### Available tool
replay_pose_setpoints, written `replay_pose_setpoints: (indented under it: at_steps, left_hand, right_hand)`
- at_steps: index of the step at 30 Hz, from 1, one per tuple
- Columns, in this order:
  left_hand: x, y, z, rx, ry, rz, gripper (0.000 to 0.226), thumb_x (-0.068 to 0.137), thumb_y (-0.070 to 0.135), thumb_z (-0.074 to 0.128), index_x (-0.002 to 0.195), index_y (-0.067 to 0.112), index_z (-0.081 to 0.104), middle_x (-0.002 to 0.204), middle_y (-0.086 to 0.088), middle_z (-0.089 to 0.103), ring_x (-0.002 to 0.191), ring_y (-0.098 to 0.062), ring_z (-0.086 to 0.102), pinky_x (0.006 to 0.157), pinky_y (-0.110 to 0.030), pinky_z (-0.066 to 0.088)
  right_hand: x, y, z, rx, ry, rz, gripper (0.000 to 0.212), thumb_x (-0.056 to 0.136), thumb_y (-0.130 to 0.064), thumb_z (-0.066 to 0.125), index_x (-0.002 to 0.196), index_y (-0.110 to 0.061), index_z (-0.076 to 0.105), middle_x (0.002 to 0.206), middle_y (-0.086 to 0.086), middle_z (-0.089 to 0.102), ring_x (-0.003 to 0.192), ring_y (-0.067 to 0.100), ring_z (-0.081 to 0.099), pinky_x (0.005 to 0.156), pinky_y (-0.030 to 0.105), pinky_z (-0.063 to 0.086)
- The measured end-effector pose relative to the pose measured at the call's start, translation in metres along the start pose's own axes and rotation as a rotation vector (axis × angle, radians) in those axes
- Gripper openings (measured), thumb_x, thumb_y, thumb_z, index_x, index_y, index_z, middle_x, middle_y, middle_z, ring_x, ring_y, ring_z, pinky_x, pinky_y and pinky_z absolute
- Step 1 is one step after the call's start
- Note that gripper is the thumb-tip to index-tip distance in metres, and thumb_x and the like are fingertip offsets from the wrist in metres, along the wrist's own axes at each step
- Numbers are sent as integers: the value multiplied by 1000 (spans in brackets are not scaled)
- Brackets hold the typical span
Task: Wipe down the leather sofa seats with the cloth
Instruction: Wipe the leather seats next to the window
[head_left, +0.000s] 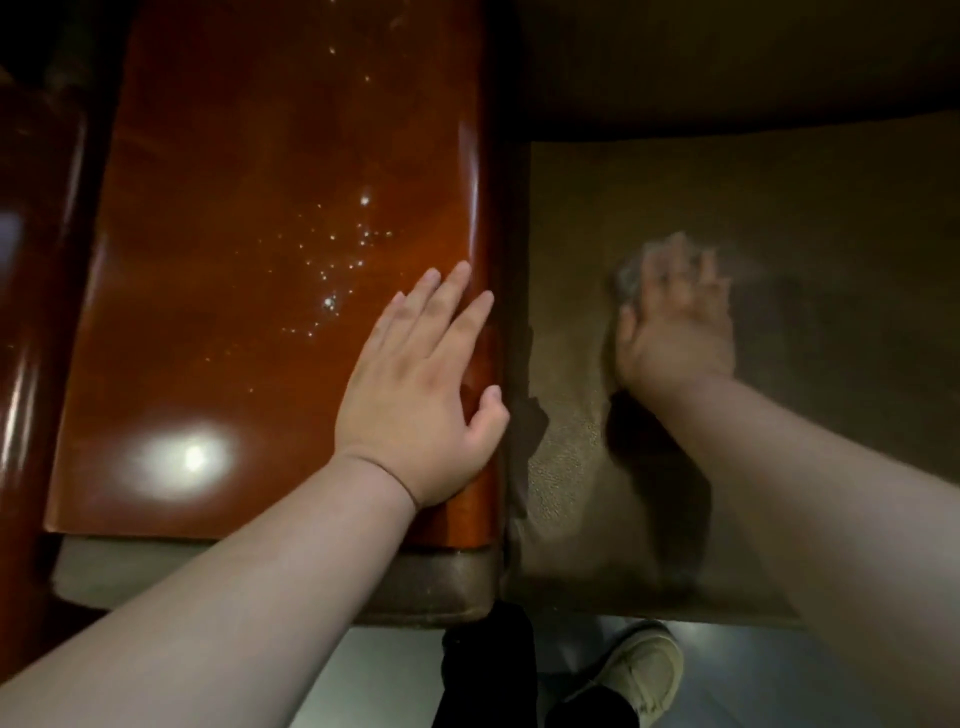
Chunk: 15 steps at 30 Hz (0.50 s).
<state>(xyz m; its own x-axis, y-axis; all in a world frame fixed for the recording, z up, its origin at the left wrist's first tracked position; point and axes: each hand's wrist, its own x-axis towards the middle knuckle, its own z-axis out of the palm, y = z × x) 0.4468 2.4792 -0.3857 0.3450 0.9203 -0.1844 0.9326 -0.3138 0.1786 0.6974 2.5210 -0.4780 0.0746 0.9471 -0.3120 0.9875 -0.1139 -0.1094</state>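
No writing or brand marks are showing anywhere in the view. A person is leaning over a sofa, seen from above. The left hand (421, 384), in the middle of the frame, is lying flat with fingers straight on a glossy reddish-brown wooden armrest (249, 291), its grip released and holding nothing. Small shining droplets (332, 260) are speckling the wood just above the fingertips, and a bright light reflection (192, 457) is glowing at lower left. The thumb is reaching over the armrest's rounded right edge, beside a dark gap.

To the right, the olive-brown leather seat (831, 234) is filling the right half of the frame. The right hand (675, 332) is pressing down on it at centre right, blurred by motion. A grey cloth (631, 280) is showing at the fingertips' upper left, under the hand; whether the fingers are curling around it or lying flat cannot be told. The seat is stretching open toward the right and upper edges, where the dark backrest (727, 62) is rising.

At the bottom, a pale shoe (644, 670) and dark trouser leg (488, 670) are standing on a grey floor (374, 675).
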Motion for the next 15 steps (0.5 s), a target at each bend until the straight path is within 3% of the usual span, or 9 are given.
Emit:
replay_pose_setpoints:
  at_steps: [2, 3, 5, 7, 10, 12, 13, 15]
  left_hand:
    - [0, -1, -2, 28, -22, -13, 80, 95, 54, 41, 167, 24, 23, 177, -1, 8, 163, -18, 1, 133, -45, 9]
    - [-1, 0, -3, 39, -33, -8, 81, 95, 54, 41, 168, 24, 22, 177, -1, 6, 163, -18, -1, 133, -45, 8]
    - [-1, -1, -4, 35, -36, 1, 82, 95, 54, 41, 168, 22, 21, 177, -1, 5, 163, -18, -2, 133, -46, 9]
    - [1, -1, -2, 17, -8, -1, 81, 95, 54, 41, 167, 22, 23, 177, -1, 9, 163, -18, 1, 132, -47, 12]
    - [2, -3, 5, 10, 51, -28, 80, 95, 54, 43, 166, 21, 26, 176, -2, 14, 163, -20, 6, 132, -48, 13]
    - [0, -3, 6, 18, 64, -37, 80, 94, 52, 44, 165, 19, 29, 175, -3, 18, 163, -22, 10, 132, -49, 14]
    - [-1, -3, 5, 16, 67, -47, 80, 93, 52, 44, 164, 19, 30, 175, -3, 19, 163, -22, 11, 132, -50, 15]
    - [-2, -3, 2, 6, 58, -73, 80, 93, 51, 45, 165, 19, 29, 175, -2, 17, 163, -22, 10, 132, -49, 13]
  right_hand:
    - [-29, -28, 14, -47, -64, -435, 68, 103, -43, 25, 163, -12, 27, 171, 19, 17, 158, 41, 15, 127, 56, 18]
    - [-49, -36, 19, -61, -153, -648, 65, 104, -43, 29, 165, -19, 25, 173, 11, 12, 160, 34, 7, 130, 51, 9]
    - [-67, -28, 15, -111, -259, -840, 62, 108, -45, 30, 166, -35, 12, 174, -6, -4, 160, 19, -11, 124, 35, -16]
    - [-46, 2, 7, -126, -205, -745, 66, 107, -45, 34, 165, -38, 3, 174, -9, -8, 160, 17, -12, 121, 31, -19]
    - [1, 41, -11, 80, -61, -151, 66, 105, -42, 40, 165, -29, 15, 174, 4, 10, 160, 28, 5, 129, 42, 3]
    - [11, 38, -16, 133, -32, 139, 65, 106, -43, 34, 165, -21, 16, 174, 9, 7, 159, 35, 5, 130, 49, 7]
    - [6, 27, -12, 102, -24, 143, 65, 106, -40, 34, 165, -19, 18, 174, 11, 7, 159, 36, 3, 130, 48, 4]
    - [-27, -5, 2, 22, -86, -172, 62, 107, -36, 34, 166, -22, 19, 174, 10, 6, 160, 33, -2, 129, 41, -7]
